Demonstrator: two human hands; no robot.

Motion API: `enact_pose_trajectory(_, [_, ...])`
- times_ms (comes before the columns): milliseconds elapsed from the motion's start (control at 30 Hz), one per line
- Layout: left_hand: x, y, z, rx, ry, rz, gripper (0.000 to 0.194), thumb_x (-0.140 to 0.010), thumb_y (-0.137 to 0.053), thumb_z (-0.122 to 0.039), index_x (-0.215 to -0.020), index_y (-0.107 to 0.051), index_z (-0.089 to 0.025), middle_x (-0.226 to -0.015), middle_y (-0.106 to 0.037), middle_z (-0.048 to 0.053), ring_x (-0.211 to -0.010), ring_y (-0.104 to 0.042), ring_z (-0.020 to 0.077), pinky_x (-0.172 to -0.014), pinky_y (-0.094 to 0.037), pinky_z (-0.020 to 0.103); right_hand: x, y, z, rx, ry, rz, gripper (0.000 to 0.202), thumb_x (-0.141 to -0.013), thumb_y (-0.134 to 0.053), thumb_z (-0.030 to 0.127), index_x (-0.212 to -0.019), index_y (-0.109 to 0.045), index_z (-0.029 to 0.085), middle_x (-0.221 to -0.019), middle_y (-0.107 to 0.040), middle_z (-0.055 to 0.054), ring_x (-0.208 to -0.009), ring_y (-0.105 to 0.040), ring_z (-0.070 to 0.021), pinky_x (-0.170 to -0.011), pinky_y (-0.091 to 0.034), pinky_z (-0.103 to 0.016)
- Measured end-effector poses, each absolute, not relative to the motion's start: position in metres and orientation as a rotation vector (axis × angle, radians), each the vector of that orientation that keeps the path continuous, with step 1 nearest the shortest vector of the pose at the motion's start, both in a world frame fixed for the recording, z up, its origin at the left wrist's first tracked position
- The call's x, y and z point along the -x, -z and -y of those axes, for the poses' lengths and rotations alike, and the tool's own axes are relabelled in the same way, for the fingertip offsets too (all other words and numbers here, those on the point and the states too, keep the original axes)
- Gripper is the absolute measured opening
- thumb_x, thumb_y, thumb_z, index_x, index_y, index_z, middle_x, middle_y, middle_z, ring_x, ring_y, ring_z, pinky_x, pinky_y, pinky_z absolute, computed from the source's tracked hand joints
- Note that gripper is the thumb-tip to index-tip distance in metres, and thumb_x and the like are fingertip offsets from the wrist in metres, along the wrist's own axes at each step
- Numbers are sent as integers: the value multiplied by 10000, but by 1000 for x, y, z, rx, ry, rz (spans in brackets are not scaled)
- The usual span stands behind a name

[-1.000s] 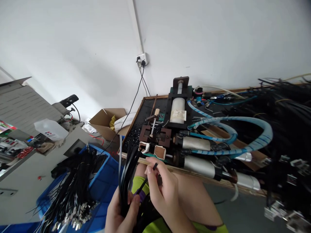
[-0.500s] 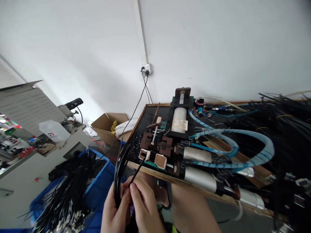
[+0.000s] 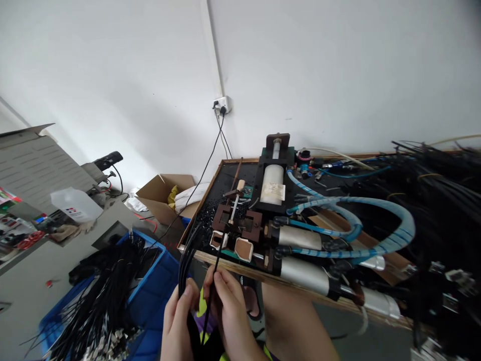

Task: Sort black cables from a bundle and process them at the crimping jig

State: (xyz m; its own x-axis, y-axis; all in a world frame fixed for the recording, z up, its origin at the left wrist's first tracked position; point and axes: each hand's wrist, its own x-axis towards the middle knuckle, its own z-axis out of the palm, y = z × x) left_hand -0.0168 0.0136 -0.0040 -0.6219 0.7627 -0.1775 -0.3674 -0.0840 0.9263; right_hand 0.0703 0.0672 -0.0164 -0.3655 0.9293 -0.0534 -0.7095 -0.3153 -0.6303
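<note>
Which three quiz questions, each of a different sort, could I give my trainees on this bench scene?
1. True or false: the left hand holds a bundle of black strands.
2. What colour is the bin with metal-ended strands heaped in it? a) red; b) blue; c) yellow.
3. Fill the gap: the single black strand reaching up to the brown fixture is in the ____.

Key: 1 true; 2 b; 3 right hand.
</note>
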Motion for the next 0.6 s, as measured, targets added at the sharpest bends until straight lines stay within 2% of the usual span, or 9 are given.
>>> enact_pose_trajectory(67, [14,1,-16,-580,-1813,-1350,501,-860,-930,-517,-629,-606,-213,-661,-572,-24,-638,-567,149,-637,-556,240,-71,15,-67,470,-1872,612,543,-936,-786,715,-824,-684,194,-629,-600,21,-488,-439,-98,-452,-238,-218])
enact_pose_trajectory(133, [9,-5,-18,-591,-1809,-1315,580,-928,-862,-547,-596,-516,-220,-572,-479,-52,-506,-464,110,-505,-469,218,-73,11,-66,419,-1875,574,536,-939,-785,709,-823,-660,201,-585,-580,36,-451,-385,-86,-428,-196,-214])
enact_pose_trajectory(200, [4,-11,-19,-577,-1823,-1279,581,-962,-830,-541,-619,-488,-221,-498,-412,-87,-381,-340,66,-391,-323,194,-75,8,-67,362,-1889,515,516,-931,-805,682,-815,-638,208,-563,-569,44,-443,-341,-82,-417,-169,-211])
enact_pose_trajectory(267, [3,-16,-19,-583,-1819,-1233,539,-969,-835,-521,-665,-510,-218,-470,-395,-109,-327,-272,42,-362,-235,180,-77,7,-68,316,-1904,462,481,-933,-822,635,-812,-634,209,-562,-565,46,-447,-327,-80,-425,-165,-211])
enact_pose_trajectory(433, [12,-20,-21,-528,-1716,-1101,407,-907,-914,-472,-772,-627,-216,-444,-441,-113,-312,-325,47,-375,-294,170,-77,13,-73,285,-1940,362,461,-902,-866,592,-778,-652,203,-535,-539,50,-433,-337,-83,-431,-150,-228])
enact_pose_trajectory(600, [20,-17,-28,-575,-1637,-971,373,-890,-906,-447,-742,-652,-219,-409,-464,-96,-270,-366,78,-360,-365,209,-75,18,-80,247,-1950,258,411,-865,-922,520,-767,-670,210,-525,-526,67,-444,-331,-89,-488,-269,-227])
